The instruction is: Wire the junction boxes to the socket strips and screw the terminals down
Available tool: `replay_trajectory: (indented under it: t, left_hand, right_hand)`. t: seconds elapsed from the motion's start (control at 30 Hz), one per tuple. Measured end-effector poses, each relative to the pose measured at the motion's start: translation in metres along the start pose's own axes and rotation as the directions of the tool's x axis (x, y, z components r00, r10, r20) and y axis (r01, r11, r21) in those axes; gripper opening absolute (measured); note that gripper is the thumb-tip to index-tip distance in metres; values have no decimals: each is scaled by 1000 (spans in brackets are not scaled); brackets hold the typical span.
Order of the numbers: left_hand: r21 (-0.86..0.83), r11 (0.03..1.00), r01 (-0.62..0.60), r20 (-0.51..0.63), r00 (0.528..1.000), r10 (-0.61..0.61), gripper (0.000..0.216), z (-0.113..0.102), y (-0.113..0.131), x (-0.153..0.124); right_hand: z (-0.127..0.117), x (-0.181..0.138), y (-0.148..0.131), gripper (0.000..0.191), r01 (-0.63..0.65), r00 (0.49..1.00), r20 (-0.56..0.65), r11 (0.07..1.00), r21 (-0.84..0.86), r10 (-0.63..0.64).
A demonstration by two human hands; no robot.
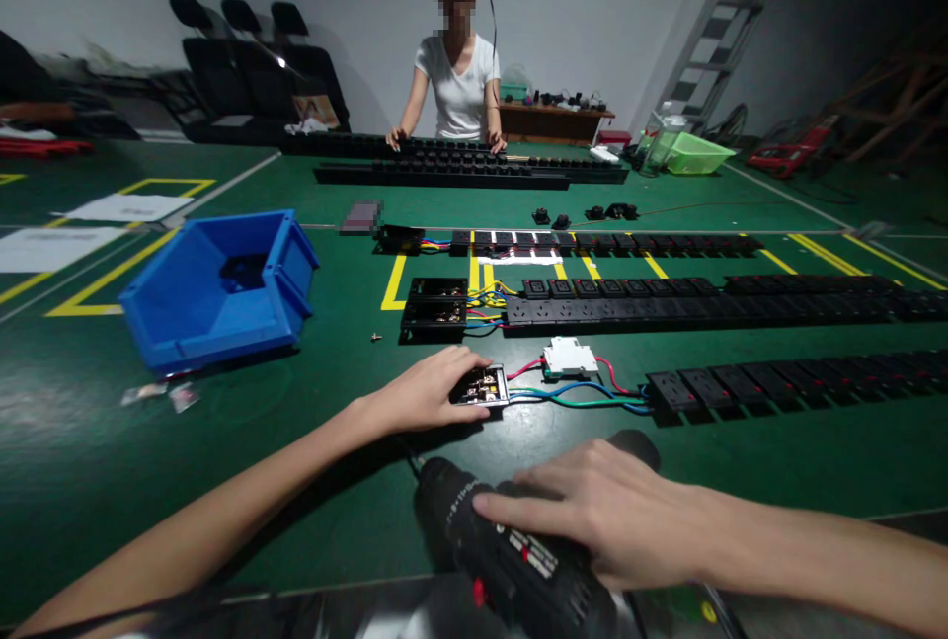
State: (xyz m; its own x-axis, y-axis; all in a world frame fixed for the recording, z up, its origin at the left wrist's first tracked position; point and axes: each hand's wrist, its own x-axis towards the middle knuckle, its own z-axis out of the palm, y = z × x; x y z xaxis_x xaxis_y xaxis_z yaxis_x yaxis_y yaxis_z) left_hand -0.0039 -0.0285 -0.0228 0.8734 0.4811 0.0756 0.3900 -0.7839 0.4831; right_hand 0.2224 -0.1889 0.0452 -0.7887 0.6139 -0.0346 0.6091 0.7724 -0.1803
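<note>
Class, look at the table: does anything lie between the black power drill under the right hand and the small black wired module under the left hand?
Nothing visible does. The right hand rests on the black power drill; only bare green table separates it from the small black wired module, which the left hand touches.

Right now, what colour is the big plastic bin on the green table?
The plastic bin is bright blue; the head view shows it.

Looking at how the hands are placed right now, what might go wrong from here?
The left hand rests fingers on the open module with bare terminals, so the drill under the right hand might slip onto them. The coloured wires could snag or pull. The loose screw may be lost.
</note>
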Motion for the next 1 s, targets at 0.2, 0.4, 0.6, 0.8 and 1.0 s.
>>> replay_trajectory:
  t: [0.2,0.4,0.6,0.8,1.0]
  left_hand:
    - [16,1000,-2,14,1000,1,61,-2,1,0]
    - [27,1000,-5,28,1000,5,58,-3,3,0]
    - [44,999,-1,53,999,-2,56,-5,6,0]
    - [39,999,0,65,998,-2,56,-6,5,1]
    - [29,1000,1,72,997,-3,56,-8,5,2]
  right_hand:
    - [31,32,-2,89,-44,999,-17,999,-6,44]
    - [52,59,3,84,-77,994,-74,997,21,78]
    - [57,75,5,71,-27,995,-94,996,87,36]
    - [58,74,4,55,-5,993,-116,999,36,9]
    - [64,64,11,40,73,977,-186,985,-154,-101]
